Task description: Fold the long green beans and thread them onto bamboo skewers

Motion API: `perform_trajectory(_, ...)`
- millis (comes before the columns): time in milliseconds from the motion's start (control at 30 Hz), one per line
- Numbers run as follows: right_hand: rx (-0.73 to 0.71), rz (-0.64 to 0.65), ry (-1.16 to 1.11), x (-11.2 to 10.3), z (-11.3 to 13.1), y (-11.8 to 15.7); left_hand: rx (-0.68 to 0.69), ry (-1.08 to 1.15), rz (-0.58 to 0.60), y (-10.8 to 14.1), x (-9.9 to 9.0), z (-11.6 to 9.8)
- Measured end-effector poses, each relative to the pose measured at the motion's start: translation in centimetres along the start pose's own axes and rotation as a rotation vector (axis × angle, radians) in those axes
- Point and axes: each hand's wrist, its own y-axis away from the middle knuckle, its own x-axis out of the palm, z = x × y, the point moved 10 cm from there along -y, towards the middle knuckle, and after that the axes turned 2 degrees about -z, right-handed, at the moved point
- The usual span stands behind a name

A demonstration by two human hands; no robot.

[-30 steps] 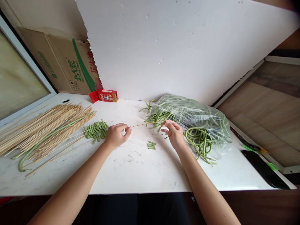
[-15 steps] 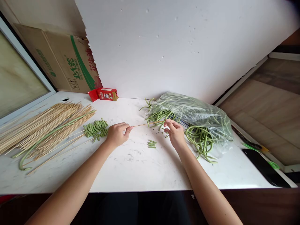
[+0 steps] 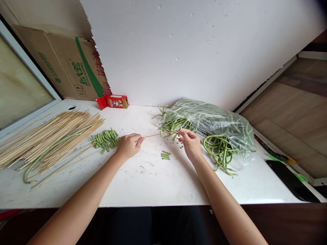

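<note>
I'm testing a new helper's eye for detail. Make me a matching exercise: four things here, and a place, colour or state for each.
1. Thin stick
2. Stick pile
3. Small box
4. Bag

A. under one long bean
B. see-through, over green beans
C. held by left hand and right hand
D. mostly red

Pairs: 1-C, 2-A, 3-D, 4-B

There, both ends of the thin stick point(image 3: 153, 135) lay hidden from us in the left hand point(image 3: 128, 144) and right hand point(image 3: 190, 142)! Toward the left edge of the tabletop point(image 3: 153, 185), our view cut off the skewer bundle point(image 3: 55, 131); toward its back edge, the plastic bag point(image 3: 217, 115) hid much of a bluish strip point(image 3: 203, 132).
</note>
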Motion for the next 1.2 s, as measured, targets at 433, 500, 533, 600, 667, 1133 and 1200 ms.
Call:
perform_trajectory(433,-0.022,0.023,0.053,0.4,0.2,0.3,-0.045,0.059,0.058,0.1,0.8,0.6)
perform_trajectory(500,-0.028,0.046,0.072,0.9,0.0,0.6,-0.039,0.068,0.062,0.1,1.0,0.2)
perform_trajectory(533,-0.027,0.059,0.08,1.2,-0.1,0.7,-0.036,0.073,0.064,0.1,1.1,0.0)
perform_trajectory(600,-0.018,0.071,0.074,1.7,-0.4,0.9,-0.029,0.085,0.067,0.0,1.2,-0.3)
perform_trajectory(667,-0.003,0.064,0.055,1.9,-0.7,1.0,-0.025,0.092,0.07,0.0,1.3,-0.5)
perform_trajectory(1133,0.012,0.091,0.13,3.1,-1.5,1.7,-0.015,0.118,0.093,0.3,2.1,-1.3)
perform_trajectory(1200,0.007,0.098,0.14,3.4,-1.4,1.9,-0.017,0.12,0.099,0.3,2.2,-1.3)
